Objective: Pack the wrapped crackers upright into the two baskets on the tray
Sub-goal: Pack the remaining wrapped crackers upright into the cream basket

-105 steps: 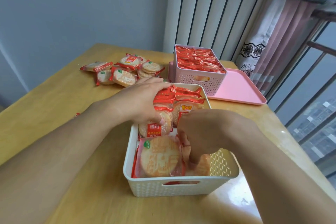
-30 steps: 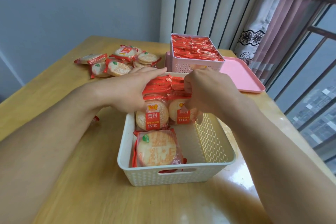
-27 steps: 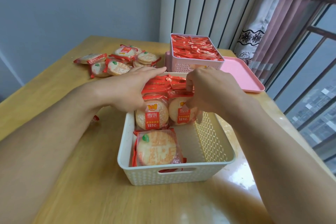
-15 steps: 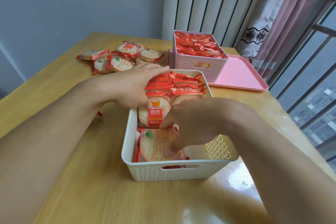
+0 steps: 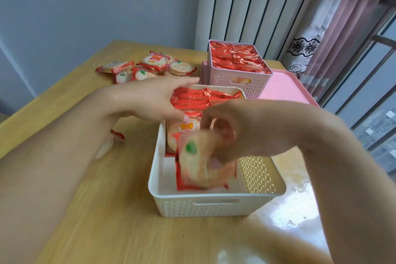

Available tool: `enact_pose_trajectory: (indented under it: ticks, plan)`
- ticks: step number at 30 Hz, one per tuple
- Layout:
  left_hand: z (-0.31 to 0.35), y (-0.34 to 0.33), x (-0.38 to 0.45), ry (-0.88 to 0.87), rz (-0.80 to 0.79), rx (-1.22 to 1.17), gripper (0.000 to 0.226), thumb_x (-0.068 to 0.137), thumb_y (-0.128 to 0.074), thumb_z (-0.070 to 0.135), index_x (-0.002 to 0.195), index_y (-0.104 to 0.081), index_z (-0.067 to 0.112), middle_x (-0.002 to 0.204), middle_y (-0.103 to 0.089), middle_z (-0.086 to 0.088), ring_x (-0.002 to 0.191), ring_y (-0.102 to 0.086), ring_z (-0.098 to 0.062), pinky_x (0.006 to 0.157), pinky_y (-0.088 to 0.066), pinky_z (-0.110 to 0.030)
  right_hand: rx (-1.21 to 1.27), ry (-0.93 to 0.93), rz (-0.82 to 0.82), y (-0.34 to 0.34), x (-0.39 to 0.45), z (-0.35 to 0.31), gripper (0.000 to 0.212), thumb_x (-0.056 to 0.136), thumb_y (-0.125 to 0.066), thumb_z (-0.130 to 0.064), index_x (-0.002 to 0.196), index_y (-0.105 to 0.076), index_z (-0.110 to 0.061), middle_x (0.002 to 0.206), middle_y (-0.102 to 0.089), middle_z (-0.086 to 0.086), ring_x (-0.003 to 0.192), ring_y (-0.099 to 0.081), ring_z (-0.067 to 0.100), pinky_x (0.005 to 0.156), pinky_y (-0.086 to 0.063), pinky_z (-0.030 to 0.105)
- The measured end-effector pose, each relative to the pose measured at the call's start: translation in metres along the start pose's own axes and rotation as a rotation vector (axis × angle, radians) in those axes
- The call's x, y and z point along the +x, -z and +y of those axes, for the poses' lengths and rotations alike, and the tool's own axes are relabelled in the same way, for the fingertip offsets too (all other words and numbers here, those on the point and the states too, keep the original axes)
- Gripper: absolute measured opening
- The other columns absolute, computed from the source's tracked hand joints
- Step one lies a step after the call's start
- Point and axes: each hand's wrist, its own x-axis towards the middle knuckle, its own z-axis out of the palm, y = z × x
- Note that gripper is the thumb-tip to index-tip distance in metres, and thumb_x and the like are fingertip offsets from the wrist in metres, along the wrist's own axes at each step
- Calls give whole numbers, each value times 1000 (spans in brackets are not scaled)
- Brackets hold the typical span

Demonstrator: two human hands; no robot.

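The right hand (image 5: 233, 133) curls its fingers round a blurred wrapped cracker (image 5: 201, 165), tilted above the near, empty end of the white basket (image 5: 214, 206); the upright row (image 5: 184, 133) it should join lies just beyond. The left hand (image 5: 154, 100), fingers straight, braces that row from the left.

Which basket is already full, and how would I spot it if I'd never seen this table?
Look to the far right end of the wooden table, where a pink tray lies by the curtain. On the tray's left part stands the pink basket. Unlike the white basket nearer the person, it is packed to the rim with red wrappers.
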Motion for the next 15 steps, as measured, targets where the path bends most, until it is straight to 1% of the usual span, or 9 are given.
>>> enact_pose_trajectory:
  ticks: [1,3,4,6,8,10,12,14,15]
  plan:
    - [1,5,-2,-5,74,-118,73,88,-76,32,152,-40,40,145,-49,22,132,-48,1,100,-36,-8,57,3,112,8,-3,8,48,67,-85,-51,103,-58,-37,91,-66,-15,78,-62,3,67,-49,31]
    - [2,14,-3,-30,266,-305,35,97,-64,35,131,-65,34,129,-66,19,121,-59,1,102,-43,-18,170,1,365,21,-9,23,45,65,-87,-40,100,-60,-31,94,-70,-10,81,-66,10,72,-55,34]
    - [6,15,-4,-42,319,-377,27,99,-58,41,120,-72,30,118,-72,15,114,-63,0,101,-46,-25,228,12,485,25,-11,29,43,64,-90,-31,96,-61,-27,94,-71,-8,81,-66,11,73,-54,33]
    - [16,14,-6,-68,315,-488,41,97,-48,57,106,-77,28,105,-76,9,102,-68,-6,94,-50,-32,283,60,691,27,-11,35,40,63,-92,-22,87,-60,-22,93,-73,-9,80,-64,10,74,-52,32]
    - [24,8,-8,-91,249,-606,47,89,-49,61,106,-76,27,100,-77,7,96,-70,-9,89,-49,-33,273,123,785,25,-8,35,37,64,-91,-21,82,-59,-21,96,-74,-14,83,-65,5,77,-53,34]
    - [27,4,-6,-81,217,-775,45,82,-63,50,119,-69,25,101,-78,8,97,-71,-7,85,-51,-25,257,206,789,23,-4,37,35,68,-91,-13,81,-59,-18,104,-75,-14,94,-69,4,82,-55,36]
    - [27,4,-3,-47,253,-978,55,74,-74,30,127,-62,20,101,-78,3,93,-73,-10,75,-54,-20,247,237,755,22,-2,42,34,70,-89,-4,80,-59,-17,114,-73,-12,107,-67,4,89,-55,35]
    - [24,6,-1,-41,310,-1129,62,69,-76,12,129,-60,14,106,-76,-9,90,-74,-15,67,-58,-22,214,204,733,23,-2,46,37,70,-88,-1,79,-59,-23,124,-68,-16,119,-61,2,97,-51,37]
    - [22,8,-1,-42,339,-1160,64,68,-76,8,129,-61,13,111,-75,-13,91,-74,-17,67,-59,-24,191,186,735,24,-3,47,39,70,-89,-4,79,-58,-26,125,-67,-16,120,-60,4,98,-51,40]
